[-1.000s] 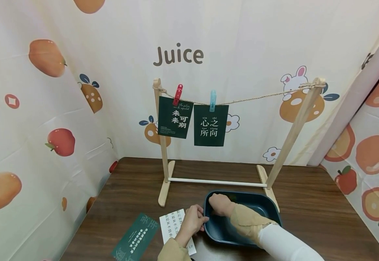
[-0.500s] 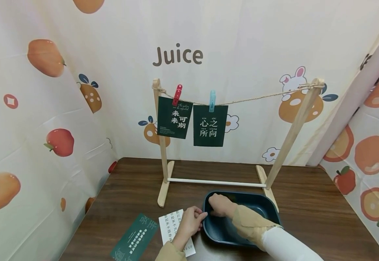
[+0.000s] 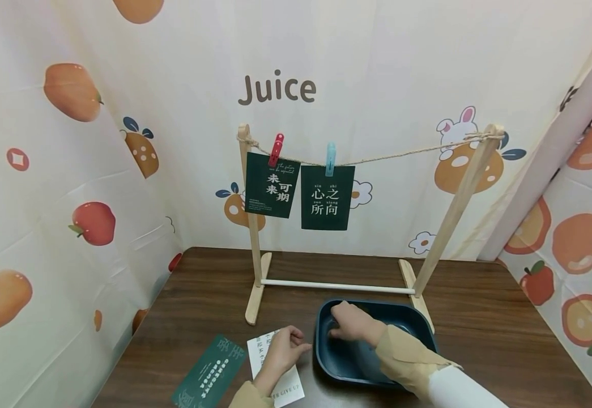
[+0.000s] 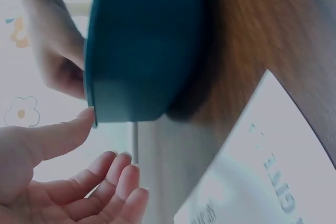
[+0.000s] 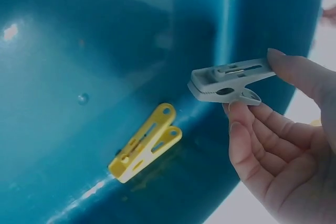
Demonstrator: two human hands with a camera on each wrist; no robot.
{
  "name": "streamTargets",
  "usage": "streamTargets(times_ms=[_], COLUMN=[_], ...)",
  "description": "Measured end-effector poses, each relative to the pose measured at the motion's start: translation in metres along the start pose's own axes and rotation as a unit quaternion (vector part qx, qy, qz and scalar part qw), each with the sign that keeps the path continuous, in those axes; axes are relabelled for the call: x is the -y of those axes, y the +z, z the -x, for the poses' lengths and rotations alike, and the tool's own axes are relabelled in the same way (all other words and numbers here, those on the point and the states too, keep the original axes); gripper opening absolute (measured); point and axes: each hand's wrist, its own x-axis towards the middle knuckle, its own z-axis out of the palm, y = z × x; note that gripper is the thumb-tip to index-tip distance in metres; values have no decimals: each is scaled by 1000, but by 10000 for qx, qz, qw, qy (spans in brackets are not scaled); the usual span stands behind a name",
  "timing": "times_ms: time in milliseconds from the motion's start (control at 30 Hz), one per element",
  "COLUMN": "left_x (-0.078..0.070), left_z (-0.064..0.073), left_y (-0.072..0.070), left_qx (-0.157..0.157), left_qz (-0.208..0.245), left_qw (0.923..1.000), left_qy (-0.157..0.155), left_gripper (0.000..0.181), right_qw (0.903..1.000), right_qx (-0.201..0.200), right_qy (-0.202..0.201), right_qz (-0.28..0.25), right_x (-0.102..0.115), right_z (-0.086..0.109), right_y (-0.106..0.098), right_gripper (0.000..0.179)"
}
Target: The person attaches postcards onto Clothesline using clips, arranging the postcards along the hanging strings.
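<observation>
Inside the dark blue basin (image 3: 346, 375), my right hand (image 3: 356, 324) pinches a pale grey clothespin (image 5: 226, 82) between thumb and fingers, as the right wrist view shows. A yellow clothespin (image 5: 143, 145) lies on the basin's floor below it. My left hand (image 3: 282, 352), fingers loosely bent and holding nothing, hovers just left of the basin, over a white card (image 3: 292, 387) printed with dark text. In the left wrist view its thumb tip overlaps the basin's rim. A dark green card (image 3: 213, 368) lies on the table left of the white one.
Behind the basin stands a wooden rack (image 3: 446, 218) with a twine line (image 3: 392, 157). Two green cards hang from it: the left one (image 3: 270, 195) by a red clothespin (image 3: 276, 150), the right one (image 3: 324, 204) by a light blue clothespin (image 3: 331, 160). A fruit-print curtain surrounds the table.
My left hand has moved left, away from the basin's rim, uncovering more of the white card's lower text. My right hand has shifted slightly right within the basin.
</observation>
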Motion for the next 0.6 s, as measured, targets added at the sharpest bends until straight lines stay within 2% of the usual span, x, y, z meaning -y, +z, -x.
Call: streamTargets(times_ms=[133,300,600], left_x=[6,13,23], left_z=[0,1,2], left_y=[-4,-12,-23], left_qx=[-81,-258,-455], left_qz=[-248,-943,-1629], left_qw=[9997,9952,9845], left_qy=[22,-17,-461], left_gripper=[24,31,44], right_qw=[9991,9964,9919], right_qx=[-100,-157,-576], right_qy=[-55,-39,-248], right_qz=[-405,-834,-1101], right_x=[1,3,2], right_z=[5,11,21], right_y=[-9,-18,-28], right_gripper=[18,16,18])
